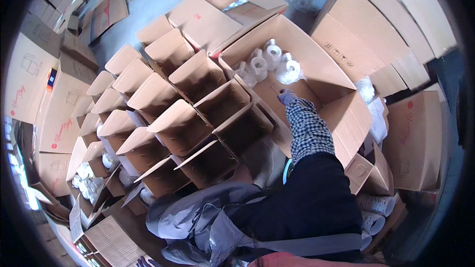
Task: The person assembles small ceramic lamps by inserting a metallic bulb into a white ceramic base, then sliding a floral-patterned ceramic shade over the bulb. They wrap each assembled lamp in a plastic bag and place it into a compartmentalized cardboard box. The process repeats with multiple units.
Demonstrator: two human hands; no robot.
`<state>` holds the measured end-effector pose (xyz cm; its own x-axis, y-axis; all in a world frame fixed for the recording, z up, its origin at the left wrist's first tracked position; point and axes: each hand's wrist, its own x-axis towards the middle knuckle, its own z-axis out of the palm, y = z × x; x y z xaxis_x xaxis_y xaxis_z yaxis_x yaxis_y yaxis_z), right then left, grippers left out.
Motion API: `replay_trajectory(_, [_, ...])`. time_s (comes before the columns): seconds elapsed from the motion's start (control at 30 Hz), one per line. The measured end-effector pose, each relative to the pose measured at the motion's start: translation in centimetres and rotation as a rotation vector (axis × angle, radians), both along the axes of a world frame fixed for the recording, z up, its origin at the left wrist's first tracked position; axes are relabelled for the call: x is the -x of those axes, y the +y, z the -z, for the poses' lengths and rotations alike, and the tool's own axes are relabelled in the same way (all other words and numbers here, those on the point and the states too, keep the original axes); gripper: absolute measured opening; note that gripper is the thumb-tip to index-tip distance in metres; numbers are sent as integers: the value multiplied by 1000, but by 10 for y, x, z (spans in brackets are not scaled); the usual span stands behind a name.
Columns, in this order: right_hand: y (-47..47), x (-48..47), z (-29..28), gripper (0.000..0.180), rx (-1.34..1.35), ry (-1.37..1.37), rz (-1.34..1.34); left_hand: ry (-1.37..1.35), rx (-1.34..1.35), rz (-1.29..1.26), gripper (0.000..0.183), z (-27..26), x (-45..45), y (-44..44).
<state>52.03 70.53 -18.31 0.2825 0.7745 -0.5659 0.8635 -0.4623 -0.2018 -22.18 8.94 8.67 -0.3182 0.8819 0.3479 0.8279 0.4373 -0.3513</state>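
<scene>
My right hand (287,96), in a pale glove with a checkered sleeve cuff, reaches into a large open cardboard box (326,68). Just beyond it, several white ring-topped items in clear plastic wrap (274,52) stand on the box floor. The fingers look curled, and whether they hold anything is unclear. Part of my left hand (146,262), in a dark glove, shows at the bottom edge by a corrugated cardboard piece (115,239); most of it is out of frame. Left of the large box, many open-topped cardboard compartments (182,126) stand in rows.
Printed cartons (59,107) are stacked at the left, with another carton (412,141) at the right. White wrapped items (89,181) fill a compartment at lower left. White cylinders (374,211) lie at lower right. Flattened cardboard (109,11) rests on the floor (148,3).
</scene>
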Motion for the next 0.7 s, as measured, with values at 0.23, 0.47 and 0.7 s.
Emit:
replay_trajectory(0.23, [94, 91, -3, 65, -110, -19, -266, 87, 126, -148, 30, -79, -63, 9])
replay_trajectory(0.47, [167, 151, 38, 64, 103, -229, -768, 75, 208, -471, 29, -113, -123, 9])
replay_trajectory(0.7, [142, 134, 94, 59, -7, -338, -486, 14, 143, -432, 22, -99, -152, -14])
